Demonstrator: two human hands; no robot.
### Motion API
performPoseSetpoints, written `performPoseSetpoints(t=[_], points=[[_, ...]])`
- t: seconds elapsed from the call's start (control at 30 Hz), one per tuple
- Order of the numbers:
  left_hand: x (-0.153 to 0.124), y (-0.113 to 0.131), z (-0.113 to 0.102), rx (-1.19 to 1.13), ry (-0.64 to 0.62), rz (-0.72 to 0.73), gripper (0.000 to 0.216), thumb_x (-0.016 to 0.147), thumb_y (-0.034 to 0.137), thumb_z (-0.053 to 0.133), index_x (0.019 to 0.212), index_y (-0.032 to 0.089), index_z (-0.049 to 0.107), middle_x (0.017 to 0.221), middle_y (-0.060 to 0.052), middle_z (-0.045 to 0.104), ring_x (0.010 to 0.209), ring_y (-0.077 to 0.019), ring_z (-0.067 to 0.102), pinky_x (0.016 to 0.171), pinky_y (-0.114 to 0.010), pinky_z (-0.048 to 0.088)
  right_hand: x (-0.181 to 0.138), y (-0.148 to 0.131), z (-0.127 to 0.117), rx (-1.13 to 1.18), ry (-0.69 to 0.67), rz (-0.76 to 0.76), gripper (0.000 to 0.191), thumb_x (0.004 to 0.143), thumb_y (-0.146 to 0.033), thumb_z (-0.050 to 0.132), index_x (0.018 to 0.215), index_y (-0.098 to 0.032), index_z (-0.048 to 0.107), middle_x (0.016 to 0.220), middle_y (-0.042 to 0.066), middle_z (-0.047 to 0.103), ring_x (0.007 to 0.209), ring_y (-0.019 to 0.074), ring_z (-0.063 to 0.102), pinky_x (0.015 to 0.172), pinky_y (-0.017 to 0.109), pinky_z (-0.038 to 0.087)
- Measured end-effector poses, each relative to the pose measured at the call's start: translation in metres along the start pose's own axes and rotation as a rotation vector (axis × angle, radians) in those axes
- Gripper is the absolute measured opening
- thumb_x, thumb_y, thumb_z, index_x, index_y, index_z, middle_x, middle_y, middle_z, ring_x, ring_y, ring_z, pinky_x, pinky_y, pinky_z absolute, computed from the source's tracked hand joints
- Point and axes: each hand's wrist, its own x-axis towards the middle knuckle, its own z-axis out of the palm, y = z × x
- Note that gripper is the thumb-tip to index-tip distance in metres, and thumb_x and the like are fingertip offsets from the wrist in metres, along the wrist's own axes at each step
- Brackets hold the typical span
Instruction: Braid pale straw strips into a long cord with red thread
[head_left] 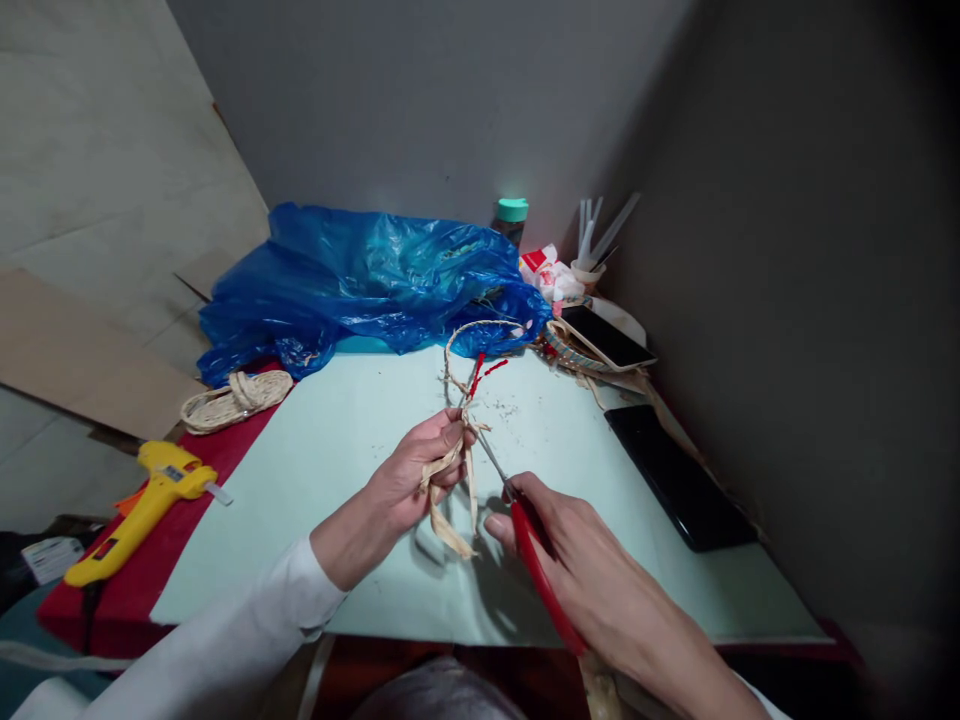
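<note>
My left hand (416, 468) is closed around a bundle of pale straw strips (454, 500) that hang down from its fingers. From the pinch a braided straw loop (472, 345) with a bit of red thread arcs up and away over the pale green mat (315, 470). My right hand (570, 555) is closed on red-handled scissors (536, 565). Their thin blades point up-left and meet the straw right beside my left fingertips.
A yellow glue gun (142, 505) lies on the red cloth at left, near a coiled straw bundle (236, 397). A blue plastic bag (360, 280) fills the back. A phone (606, 337), a dark tablet (679, 480), a green-capped jar and a cup of sticks sit at right.
</note>
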Motion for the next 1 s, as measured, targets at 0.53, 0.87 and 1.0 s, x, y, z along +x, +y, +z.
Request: performPoseSetpoints(t=[0.53, 0.87, 1.0], points=[[0.005, -0.007, -0.015, 0.0, -0.037, -0.024, 0.029, 0.076, 0.028, 0.074, 0.095, 0.017, 0.055, 0.07, 0.004, 0.053, 0.043, -0.0025, 0.043, 0.041, -0.015, 0.037, 0.025, -0.014, 0.012, 0.005, 0.051, -0.02, 0.017, 0.096, -0.034, 0.035, 0.085, -0.023, 0.04, 0.068, 0.001, 0.053, 0.052, 0.013, 0.037, 0.056, 0.025, 0.031], [0.001, -0.005, -0.008, -0.04, -0.026, -0.073, 0.023, 0.076, 0.02, 0.072, 0.093, 0.016, 0.057, 0.066, 0.006, 0.051, 0.04, 0.0014, 0.033, 0.04, -0.012, 0.031, 0.029, 0.004, 0.02, 0.067, 0.056, -0.081, 0.026, 0.097, -0.04, 0.035, 0.077, -0.023, 0.039, 0.054, -0.005, 0.041, 0.046, 0.0112, 0.028, 0.049, 0.024, 0.027], [0.002, -0.005, -0.01, 0.042, -0.032, -0.086, 0.024, 0.077, 0.023, 0.072, 0.096, 0.015, 0.06, 0.069, 0.003, 0.056, 0.039, 0.0018, 0.03, 0.037, -0.012, 0.022, 0.027, 0.016, -0.003, 0.036, 0.215, -0.055, 0.028, 0.096, -0.044, 0.037, 0.081, -0.022, 0.047, 0.055, -0.004, 0.046, 0.047, 0.011, 0.036, 0.052, 0.023, 0.031]])
